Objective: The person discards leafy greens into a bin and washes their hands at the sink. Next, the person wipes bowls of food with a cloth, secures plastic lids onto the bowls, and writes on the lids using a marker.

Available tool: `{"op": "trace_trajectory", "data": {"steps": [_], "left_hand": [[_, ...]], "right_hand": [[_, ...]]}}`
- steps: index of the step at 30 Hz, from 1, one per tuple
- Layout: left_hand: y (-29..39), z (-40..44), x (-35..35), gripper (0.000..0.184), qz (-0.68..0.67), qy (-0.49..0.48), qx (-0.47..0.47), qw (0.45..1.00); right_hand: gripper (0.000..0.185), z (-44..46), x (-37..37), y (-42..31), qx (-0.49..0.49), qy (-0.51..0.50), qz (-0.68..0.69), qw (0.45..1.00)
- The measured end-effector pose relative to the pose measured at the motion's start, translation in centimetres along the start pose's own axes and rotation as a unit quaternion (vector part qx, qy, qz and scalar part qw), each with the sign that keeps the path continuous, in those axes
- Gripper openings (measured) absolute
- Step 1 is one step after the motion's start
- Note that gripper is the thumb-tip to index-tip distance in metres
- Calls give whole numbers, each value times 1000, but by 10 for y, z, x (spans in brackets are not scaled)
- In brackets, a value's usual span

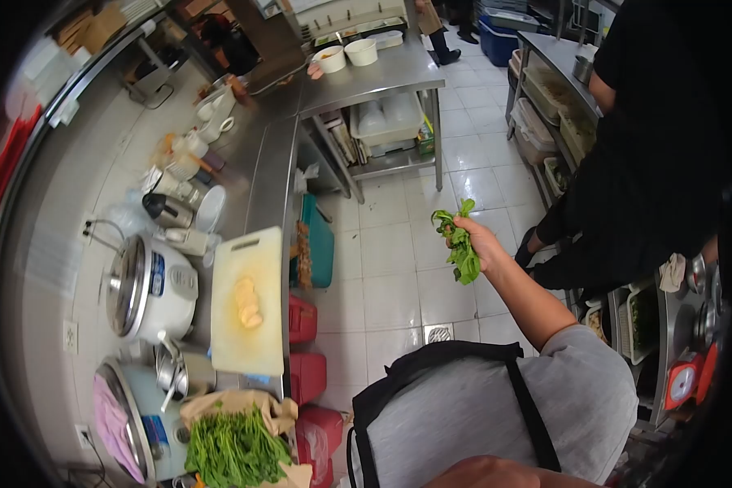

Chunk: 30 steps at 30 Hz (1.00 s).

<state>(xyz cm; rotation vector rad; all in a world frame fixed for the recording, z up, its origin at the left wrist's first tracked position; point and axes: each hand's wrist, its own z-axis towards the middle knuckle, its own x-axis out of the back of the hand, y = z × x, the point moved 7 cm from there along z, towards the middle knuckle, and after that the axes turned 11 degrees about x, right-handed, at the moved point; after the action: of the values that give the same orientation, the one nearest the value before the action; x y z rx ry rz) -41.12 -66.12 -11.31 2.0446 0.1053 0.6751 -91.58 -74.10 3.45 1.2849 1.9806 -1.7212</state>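
My right hand is closed around a small bunch of green leaves, held out over the tiled floor. The leaves stick out above and below the fingers. My left hand cannot be seen; a blurred patch of skin shows at the bottom edge. To the left, a cutting board bears pale yellow slices. Below the board, a large pile of leafy greens lies in brown paper.
A rice cooker and pots line the left counter. White bowls stand on the far steel table. A person in black is close on the right, beside shelves. Red bins sit under the counter.
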Motion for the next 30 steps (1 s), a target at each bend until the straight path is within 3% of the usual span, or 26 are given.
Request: {"op": "trace_trajectory", "data": {"steps": [3,6,11,14,16,18,20,23,26,29,30], "left_hand": [[23,13,-45,54,76,-17,-24,997],[40,35,-90,53,144,-36,-42,988],[97,101,-187,53,225,-88,-98,965],[173,147,-294,53,241,-137,-171,945],[226,202,-403,52,253,-156,-227,927],[333,188,-508,54,209,-215,-277,913],[434,162,-595,54,77,-258,-330,905],[546,111,-693,54,14,-195,-453,870],[604,88,-767,52,-52,-176,-452,873],[599,129,-826,51,-23,-46,-411,910],[604,111,-825,51,49,0,-424,904]], "right_hand": [[18,43,11,-26,-2,6,27,1000],[18,86,26,-61,71,46,31,996],[17,151,61,-114,108,102,56,987],[16,186,92,-163,156,160,52,973],[16,200,99,-202,195,199,29,960],[16,214,111,-238,224,224,31,948],[17,233,132,-269,241,234,30,942],[16,263,165,-321,269,269,2,925],[18,305,196,-368,308,258,15,916],[20,346,208,-410,369,281,-8,886],[19,361,212,-417,360,286,-3,888]]}}
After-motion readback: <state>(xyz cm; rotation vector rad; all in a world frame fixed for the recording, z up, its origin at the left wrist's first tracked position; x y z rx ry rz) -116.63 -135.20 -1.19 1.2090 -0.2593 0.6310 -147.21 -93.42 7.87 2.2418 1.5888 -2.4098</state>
